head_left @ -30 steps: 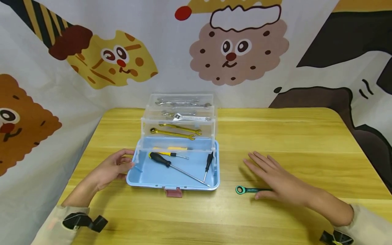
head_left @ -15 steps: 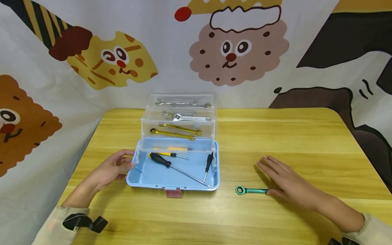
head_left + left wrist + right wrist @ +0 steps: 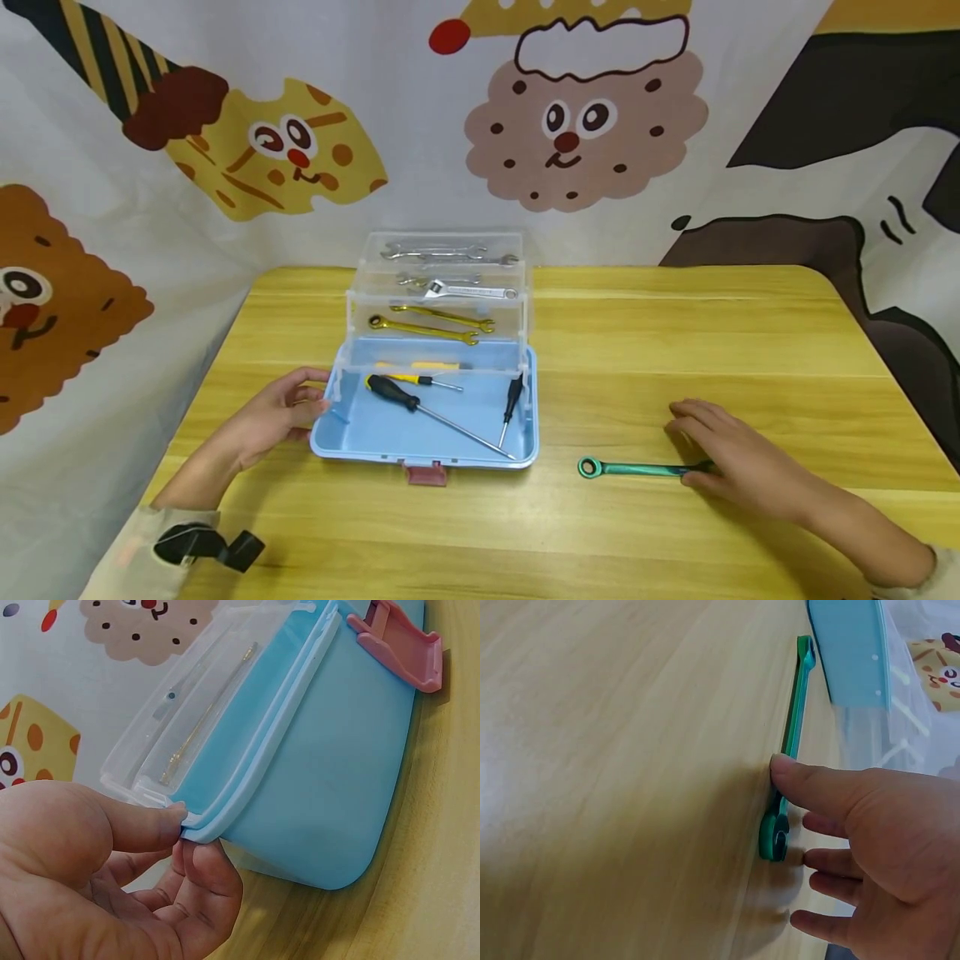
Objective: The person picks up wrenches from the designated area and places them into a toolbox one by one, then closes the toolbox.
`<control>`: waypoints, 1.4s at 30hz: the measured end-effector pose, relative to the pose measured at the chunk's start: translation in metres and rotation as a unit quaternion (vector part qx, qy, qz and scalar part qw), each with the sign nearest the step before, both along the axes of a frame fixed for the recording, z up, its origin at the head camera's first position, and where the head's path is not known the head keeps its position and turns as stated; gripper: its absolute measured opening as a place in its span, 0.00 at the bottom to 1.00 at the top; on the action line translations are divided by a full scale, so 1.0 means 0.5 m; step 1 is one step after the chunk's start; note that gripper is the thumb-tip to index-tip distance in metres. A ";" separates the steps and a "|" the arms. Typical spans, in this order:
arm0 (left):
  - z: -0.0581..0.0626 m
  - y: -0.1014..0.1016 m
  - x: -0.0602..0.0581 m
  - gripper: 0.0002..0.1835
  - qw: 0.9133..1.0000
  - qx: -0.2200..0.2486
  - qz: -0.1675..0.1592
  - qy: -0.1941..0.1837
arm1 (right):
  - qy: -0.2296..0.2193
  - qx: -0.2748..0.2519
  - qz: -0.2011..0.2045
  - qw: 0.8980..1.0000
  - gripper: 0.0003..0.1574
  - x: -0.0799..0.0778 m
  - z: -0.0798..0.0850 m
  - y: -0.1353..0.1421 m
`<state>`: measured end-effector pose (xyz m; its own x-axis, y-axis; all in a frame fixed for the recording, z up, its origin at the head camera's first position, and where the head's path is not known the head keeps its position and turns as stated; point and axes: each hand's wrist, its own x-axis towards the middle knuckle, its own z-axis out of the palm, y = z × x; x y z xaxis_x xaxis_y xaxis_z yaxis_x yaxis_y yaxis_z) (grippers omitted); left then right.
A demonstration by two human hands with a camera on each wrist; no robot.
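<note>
A blue toolbox [image 3: 420, 460] stands unlatched on the table, its clear tiered trays raised at the back. My left hand [image 3: 281, 407] pinches the box's left rim between thumb and fingers, as the left wrist view [image 3: 112, 870] shows. To the right of the box, a green ratchet wrench [image 3: 637, 470] lies flat on the wood. Over its right end hovers my right hand [image 3: 750, 462], thumb on the near side and fingers spread beyond it. In the right wrist view the thumb overlaps the wrench [image 3: 795, 712]; whether it touches cannot be told.
Inside the box lie a large black screwdriver [image 3: 393, 390], a small black screwdriver [image 3: 512, 402] and yellow-handled tools [image 3: 408, 377]. Yellow wrenches [image 3: 423, 327] and silver wrenches [image 3: 472, 290] sit in the trays. A pink latch [image 3: 426, 475] hangs at the front. A printed curtain closes off the back.
My right hand has moved right and a little nearer along the wrench, uncovering more of its shaft. The left hand and the toolbox stay where they were.
</note>
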<state>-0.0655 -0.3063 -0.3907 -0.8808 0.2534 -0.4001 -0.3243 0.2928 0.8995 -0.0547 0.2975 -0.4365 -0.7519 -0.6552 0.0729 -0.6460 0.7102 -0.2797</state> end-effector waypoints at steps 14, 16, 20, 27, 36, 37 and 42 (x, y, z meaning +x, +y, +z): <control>-0.002 -0.004 0.000 0.27 1.000 -0.004 -0.002 0.003 | -0.002 -0.012 0.033 0.999 0.24 -0.006 -0.006 0.011; -0.002 -0.004 0.000 0.27 1.000 -0.003 -0.004 0.005 | -0.047 -0.019 0.037 0.998 0.21 -0.008 -0.004 0.013; -0.002 -0.005 0.001 0.26 1.000 -0.001 -0.006 0.007 | -0.174 -0.072 0.042 0.981 0.13 -0.012 0.003 0.023; -0.003 -0.001 -0.001 0.27 1.000 0.000 -0.008 0.004 | -0.355 -0.202 0.057 0.911 0.04 -0.028 0.009 0.041; -0.004 0.000 -0.001 0.27 1.000 0.003 -0.003 0.001 | -0.388 -0.275 0.004 0.880 0.25 -0.023 0.011 0.045; -0.005 -0.001 -0.001 0.27 1.000 0.002 -0.002 0.001 | -0.385 -0.281 0.000 0.879 0.27 -0.023 0.011 0.044; -0.008 -0.001 -0.001 0.27 1.000 -0.002 0.001 0.000 | -0.372 -0.290 -0.013 0.882 0.26 -0.021 0.006 0.037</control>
